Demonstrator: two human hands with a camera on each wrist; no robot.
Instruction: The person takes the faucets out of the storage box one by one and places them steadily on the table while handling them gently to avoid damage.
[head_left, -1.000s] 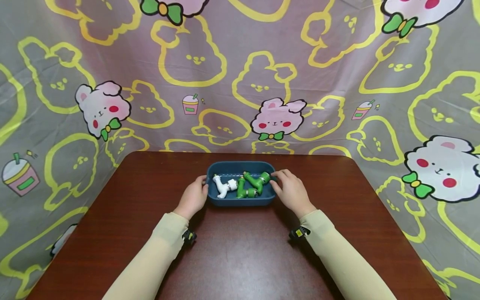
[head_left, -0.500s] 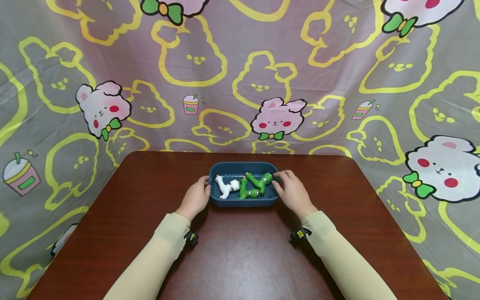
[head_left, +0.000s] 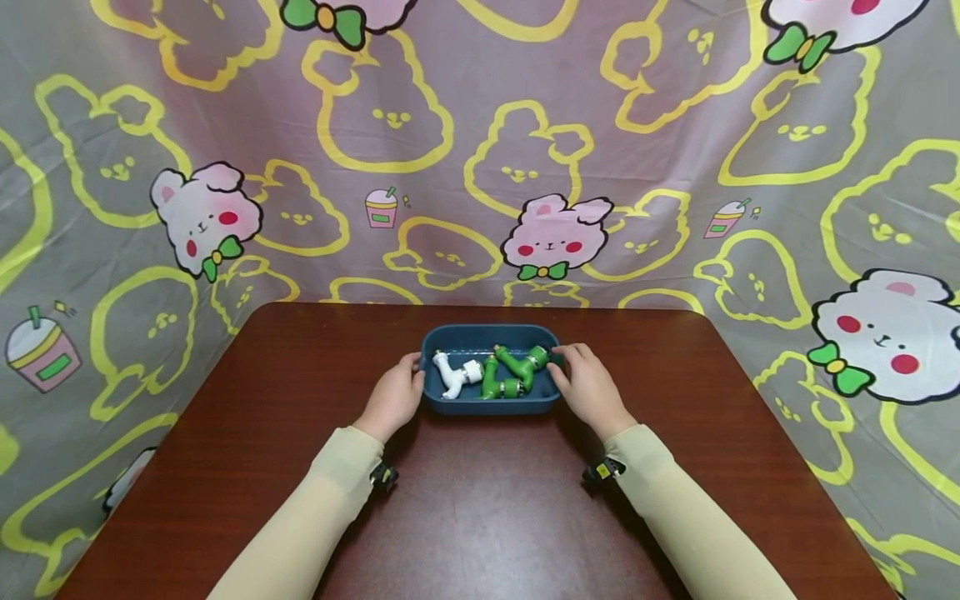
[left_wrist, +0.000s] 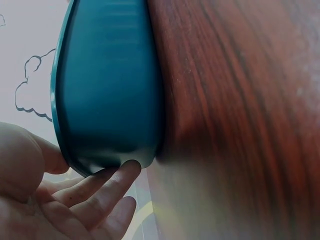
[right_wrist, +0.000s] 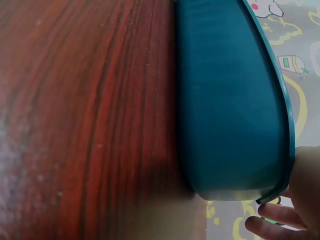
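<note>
In the head view, we see a blue tray (head_left: 491,407) on the table (head_left: 480,508), nearer its far edge than its near edge and roughly midway between the side edges. A white tap (head_left: 456,375), one green tap (head_left: 522,367) and a second green tap (head_left: 491,383) lie loose inside. Our left hand (head_left: 393,393) and right hand (head_left: 590,390) flank the tray's ends, fingers loosely extended, neither wrapped round it.

In the left wrist view, we have the thumb by the rim and fingertips against the end wall; how firmly they press, we cannot tell.

In the right wrist view, our fingers spread past the tray's end, their contact partly hidden. We judge that uneven pressure could skew the tray, and lifting with so light a hold could let an end slip and the taps slide.
</note>
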